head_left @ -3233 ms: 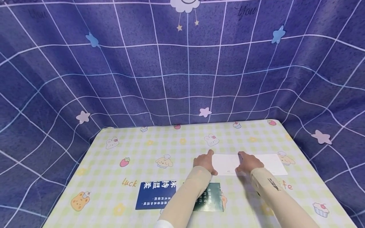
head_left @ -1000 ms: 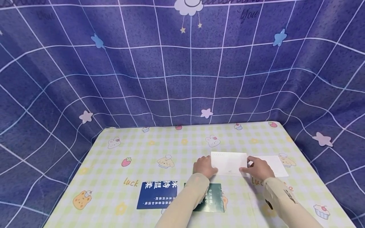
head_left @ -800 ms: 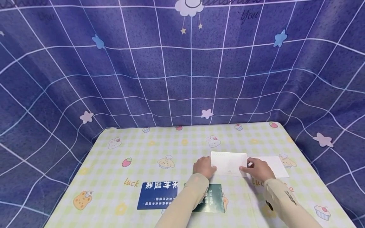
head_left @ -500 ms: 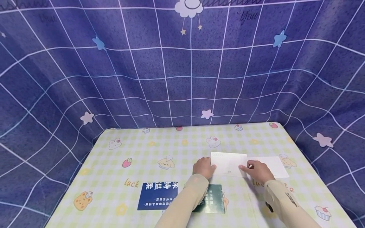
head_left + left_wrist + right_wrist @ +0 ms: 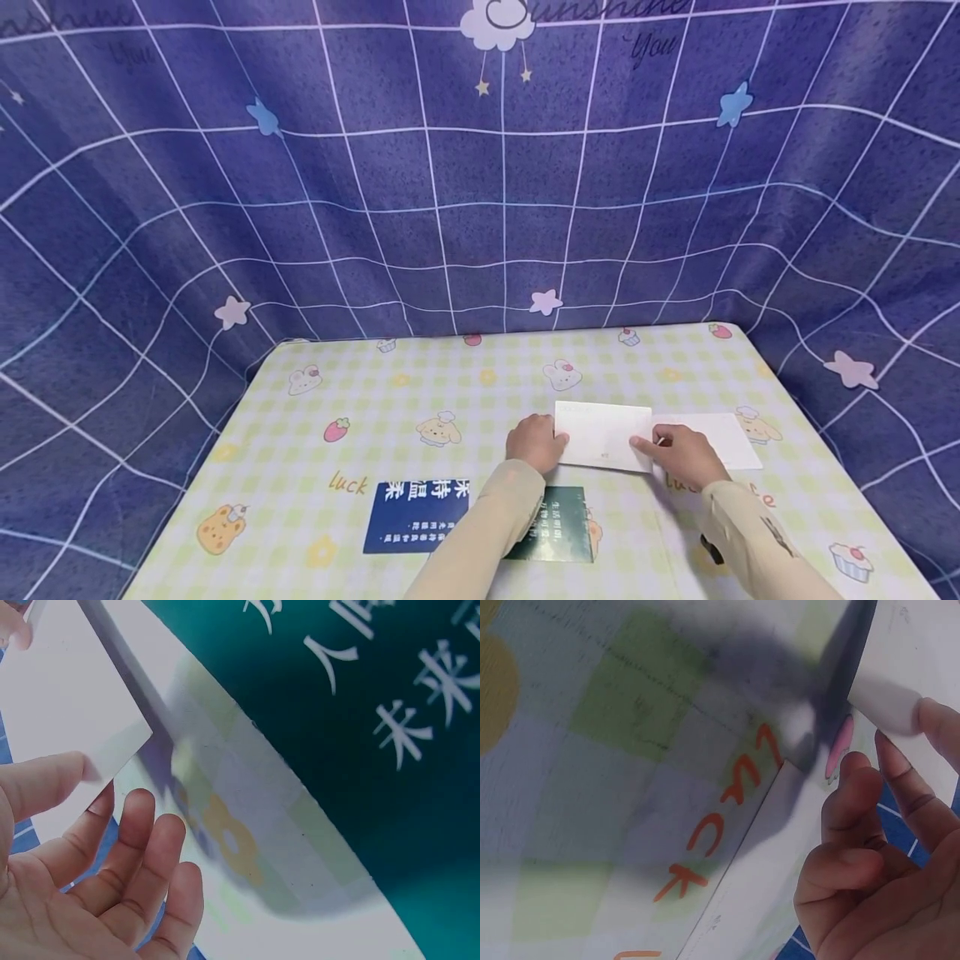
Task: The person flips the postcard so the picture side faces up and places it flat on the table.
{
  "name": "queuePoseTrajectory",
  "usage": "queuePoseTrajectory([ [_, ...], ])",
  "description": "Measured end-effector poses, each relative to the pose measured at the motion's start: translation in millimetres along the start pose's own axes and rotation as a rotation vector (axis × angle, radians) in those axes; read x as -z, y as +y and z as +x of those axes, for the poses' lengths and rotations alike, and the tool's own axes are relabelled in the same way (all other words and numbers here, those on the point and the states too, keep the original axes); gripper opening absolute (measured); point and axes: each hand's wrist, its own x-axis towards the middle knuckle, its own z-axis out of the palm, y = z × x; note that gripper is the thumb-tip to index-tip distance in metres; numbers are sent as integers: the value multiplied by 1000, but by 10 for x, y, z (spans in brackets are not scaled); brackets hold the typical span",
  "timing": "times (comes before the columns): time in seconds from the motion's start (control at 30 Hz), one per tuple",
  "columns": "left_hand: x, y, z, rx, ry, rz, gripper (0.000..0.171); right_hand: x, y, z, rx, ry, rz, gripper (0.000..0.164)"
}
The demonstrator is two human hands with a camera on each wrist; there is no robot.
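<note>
Tabletop (image 5: 480,400), checked. Left hand (image 5: 536,442) and right hand (image 5: 684,452): each grip pinches an end of the white card (image 5: 596,435) between them; uneven pressure, we judge, could crease it. Second card (image 5: 731,437), just beside: a low sweep could drag it.

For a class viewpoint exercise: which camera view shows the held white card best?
The head view: nearly the whole white card shows between the left hand and right hand. The left wrist view gives a close, slanted, partly covered look; the right wrist view, only a cropped part.
</note>
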Motion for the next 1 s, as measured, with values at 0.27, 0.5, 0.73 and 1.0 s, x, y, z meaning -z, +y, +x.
queuePoseTrajectory([
  [0.27, 47, -19, -30, -7, 10, -4, 26, 14, -93, -38, -14, 1, 10, 44],
  [0.5, 97, -35, -34, -17, 12, 4, 31, 36, -161, -57, -5, 12, -2, 45],
  [0.73, 155, -77, -90, -21, 0, -33, 37, 20, -217, -72, -3, 23, -19, 45],
  [1.0, 247, -110, -173, -23, 6, -56, 37, -8, -294, -107, -23, 17, 10, 46],
])
